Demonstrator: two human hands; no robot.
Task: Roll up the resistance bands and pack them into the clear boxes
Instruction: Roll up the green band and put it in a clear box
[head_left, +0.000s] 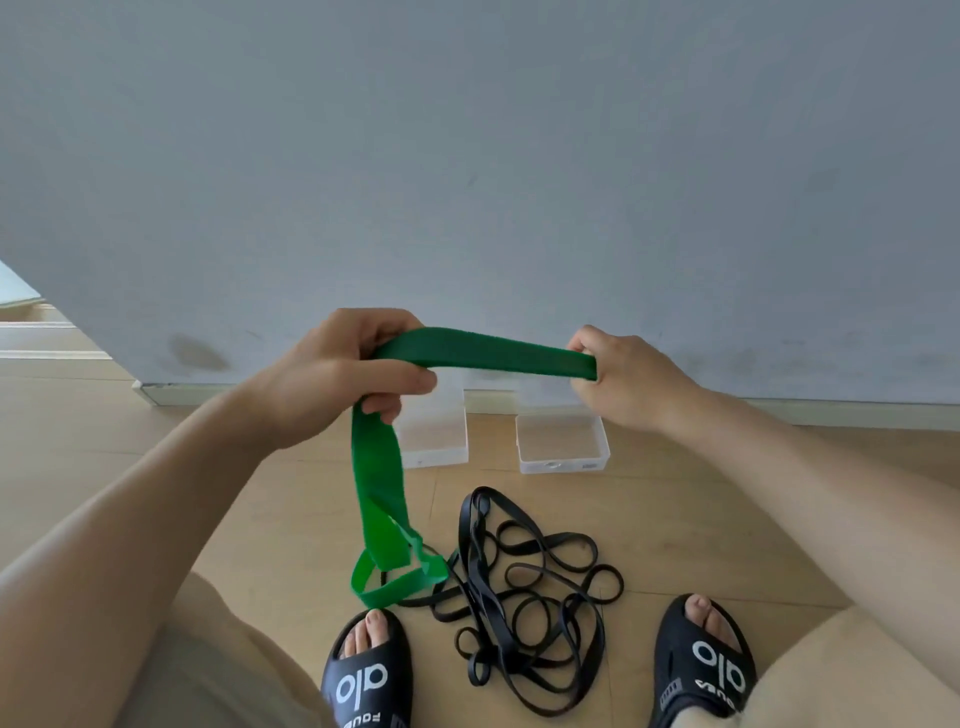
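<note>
Head view: green resistance band (483, 352) stretched between gripping left hand (343, 374) and pinching right hand (631, 382), tail dangling to floor beside tangled black bands (530, 597); two open clear boxes (562, 446) against grey wall (467, 156), partly hidden behind hands; black slides (366, 675) flanking tangle.

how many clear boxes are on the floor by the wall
2. One clear box sits left, partly hidden behind the left hand and the green band; the other clear box sits open to its right, below the right hand.
</note>
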